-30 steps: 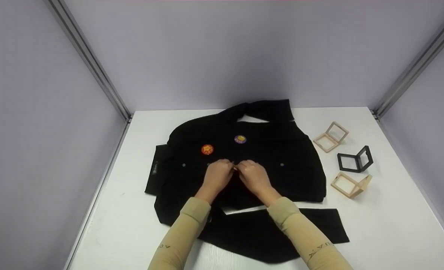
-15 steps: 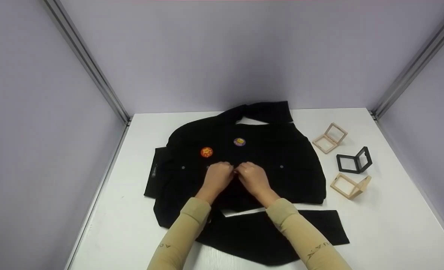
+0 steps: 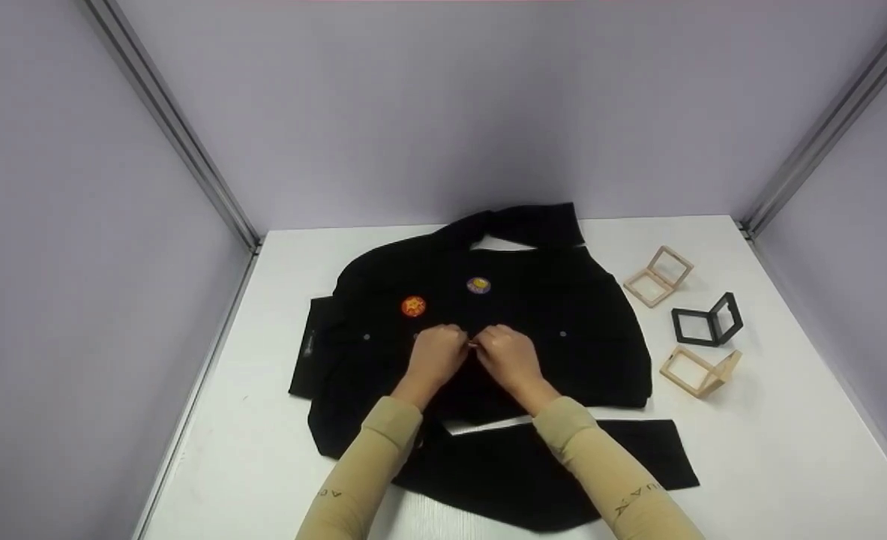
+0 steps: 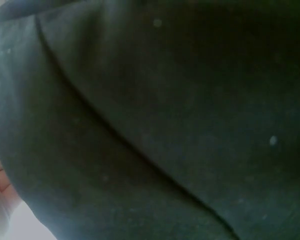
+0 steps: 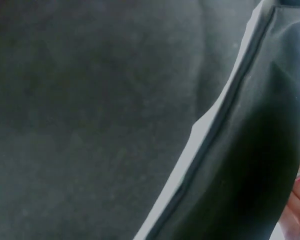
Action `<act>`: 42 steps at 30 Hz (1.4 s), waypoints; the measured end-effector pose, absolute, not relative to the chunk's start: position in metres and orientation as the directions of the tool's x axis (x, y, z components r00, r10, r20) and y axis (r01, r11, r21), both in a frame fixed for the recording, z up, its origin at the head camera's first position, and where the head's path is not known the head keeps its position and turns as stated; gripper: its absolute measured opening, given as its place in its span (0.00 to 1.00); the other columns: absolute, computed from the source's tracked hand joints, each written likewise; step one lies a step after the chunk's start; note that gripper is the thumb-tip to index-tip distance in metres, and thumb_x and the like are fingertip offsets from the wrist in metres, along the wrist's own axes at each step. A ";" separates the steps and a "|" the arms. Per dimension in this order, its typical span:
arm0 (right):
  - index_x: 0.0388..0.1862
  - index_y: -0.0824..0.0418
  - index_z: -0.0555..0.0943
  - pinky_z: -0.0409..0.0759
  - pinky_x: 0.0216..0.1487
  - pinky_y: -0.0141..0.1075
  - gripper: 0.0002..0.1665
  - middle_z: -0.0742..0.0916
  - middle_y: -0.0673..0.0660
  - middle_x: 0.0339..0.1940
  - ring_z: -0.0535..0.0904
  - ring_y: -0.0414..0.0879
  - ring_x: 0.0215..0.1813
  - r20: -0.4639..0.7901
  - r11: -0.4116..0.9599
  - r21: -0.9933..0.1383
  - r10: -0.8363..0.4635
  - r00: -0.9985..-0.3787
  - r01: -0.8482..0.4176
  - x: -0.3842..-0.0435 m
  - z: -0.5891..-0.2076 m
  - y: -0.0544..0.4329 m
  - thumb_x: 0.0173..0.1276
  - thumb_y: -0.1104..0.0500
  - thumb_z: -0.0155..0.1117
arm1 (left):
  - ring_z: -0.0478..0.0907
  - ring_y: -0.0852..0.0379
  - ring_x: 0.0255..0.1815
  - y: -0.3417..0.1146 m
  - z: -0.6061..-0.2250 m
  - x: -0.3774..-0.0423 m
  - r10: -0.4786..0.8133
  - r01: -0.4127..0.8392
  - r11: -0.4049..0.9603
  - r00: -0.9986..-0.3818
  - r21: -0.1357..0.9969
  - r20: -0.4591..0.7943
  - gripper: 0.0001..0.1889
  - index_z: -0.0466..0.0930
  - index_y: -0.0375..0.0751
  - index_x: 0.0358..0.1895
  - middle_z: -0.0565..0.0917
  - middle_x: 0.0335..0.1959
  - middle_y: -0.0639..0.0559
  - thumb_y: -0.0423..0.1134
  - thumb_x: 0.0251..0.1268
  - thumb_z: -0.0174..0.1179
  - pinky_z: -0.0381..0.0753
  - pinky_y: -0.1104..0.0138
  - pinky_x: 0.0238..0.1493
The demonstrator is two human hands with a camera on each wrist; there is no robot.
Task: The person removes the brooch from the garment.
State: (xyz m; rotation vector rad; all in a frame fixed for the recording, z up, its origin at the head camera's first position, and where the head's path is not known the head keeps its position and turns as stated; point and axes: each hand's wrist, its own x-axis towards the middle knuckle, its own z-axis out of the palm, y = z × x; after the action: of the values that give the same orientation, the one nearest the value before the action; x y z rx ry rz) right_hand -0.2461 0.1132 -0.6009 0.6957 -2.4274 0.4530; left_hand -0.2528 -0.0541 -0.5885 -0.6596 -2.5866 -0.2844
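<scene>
A black long-sleeved shirt [image 3: 578,375] lies sideways on the white table, a row of small grey buttons across its middle. At this row my left hand [image 3: 437,356] pinches the cloth, knuckles up. Close beside it, fingertips nearly meeting, my right hand [image 3: 508,358] pinches the same part of the shirt front. The fingertips hide what lies between them. Dark cloth fills the left wrist view, and the right wrist view shows a shirt edge [image 5: 225,120] lifted. A grey button [image 3: 367,337] shows to the left, another button [image 3: 563,334] to the right.
Beyond the hands, a red-orange star badge [image 3: 413,306] and a purple-and-yellow badge [image 3: 479,285] sit on the shirt. On the right stand two pale wooden hinged frames and a black hinged frame [image 3: 694,327]. Grey-lilac panels enclose the table [image 3: 780,435] at the back and sides.
Both hands keep their place at the button row, with only slight finger movement. The whole head view has shifted a little; the shirt, badges and frames lie as before.
</scene>
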 end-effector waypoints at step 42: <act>0.30 0.57 0.86 0.85 0.32 0.41 0.08 0.88 0.52 0.28 0.84 0.49 0.32 0.614 0.820 -0.118 -0.384 -0.690 -0.561 -0.246 -0.610 0.112 0.60 0.63 0.80 | 0.82 0.51 0.20 -0.053 -0.593 -0.249 0.397 0.515 0.853 -0.746 0.087 0.535 0.14 0.81 0.44 0.19 0.83 0.20 0.50 0.35 0.61 0.74 0.82 0.60 0.22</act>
State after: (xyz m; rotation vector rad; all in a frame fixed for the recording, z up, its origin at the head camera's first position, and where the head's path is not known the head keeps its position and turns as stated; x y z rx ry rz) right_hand -0.2458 0.1123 -0.6097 0.6925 -2.4126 0.3982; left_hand -0.2494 -0.0533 -0.5931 -0.6667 -2.5145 -0.3125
